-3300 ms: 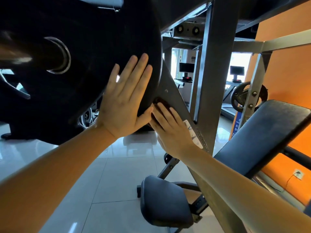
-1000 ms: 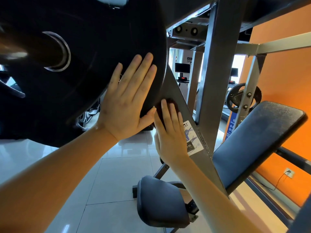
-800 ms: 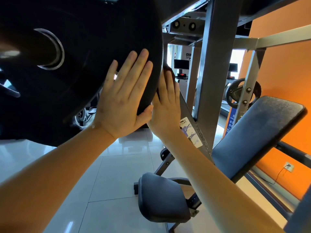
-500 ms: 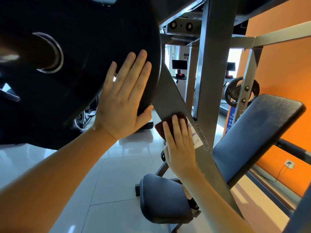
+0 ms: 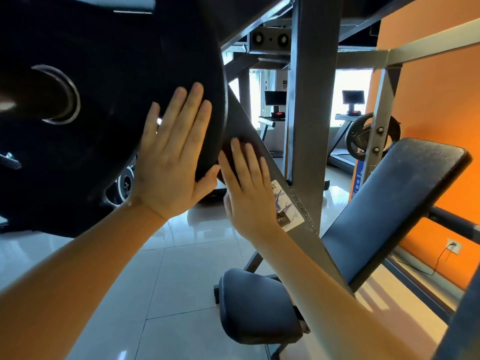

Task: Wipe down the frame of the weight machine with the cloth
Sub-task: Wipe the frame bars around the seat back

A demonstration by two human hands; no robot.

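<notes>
Cloth [image 5: 226, 152] under right hand [image 5: 250, 196] on frame [image 5: 242, 118], left hand [image 5: 171, 165] on plate [image 5: 109, 74]

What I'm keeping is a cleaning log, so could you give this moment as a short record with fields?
Left hand: flat, fingers straight, resting on the black weight plate
Right hand: fingers straight, pressing the dark red cloth onto the slanted frame beam
Cloth visibility: mostly hidden under the fingers
Sticker: on the beam, beside the right wrist
Bench: dark blue pad behind the beam, untouched
</notes>
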